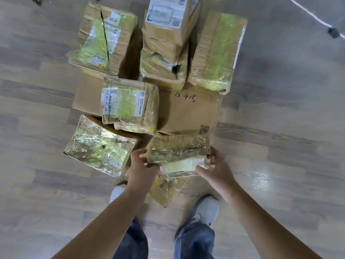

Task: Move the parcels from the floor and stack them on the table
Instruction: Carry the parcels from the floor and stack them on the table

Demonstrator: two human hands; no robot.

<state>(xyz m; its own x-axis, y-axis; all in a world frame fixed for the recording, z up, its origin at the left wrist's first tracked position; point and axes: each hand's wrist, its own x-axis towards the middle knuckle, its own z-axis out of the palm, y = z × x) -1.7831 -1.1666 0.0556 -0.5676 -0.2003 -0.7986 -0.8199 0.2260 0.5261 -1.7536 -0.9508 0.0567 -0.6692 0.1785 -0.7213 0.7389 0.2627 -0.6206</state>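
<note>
Several taped cardboard parcels lie in a cluster on the wooden floor. Nearest me is a small parcel [178, 154] wrapped in shiny tape with a white label on its near face. My left hand [142, 169] grips its left end, thumb on top. My right hand [214, 167] grips its right end, fingers curled under the near edge. It sits over a flat taped parcel [168, 189] by my feet. A labelled parcel [128, 105] rests on a large flat box [188, 111] marked with handwriting. A shiny parcel [99, 146] lies at the left. No table is in view.
Farther off stand a split-topped box [104, 40], a stack of two boxes [168, 34] and a tall green-taped box [216, 51]. My shoes [207, 208] stand right behind the parcels. A white cable [308, 14] with a dark plug crosses the top right floor.
</note>
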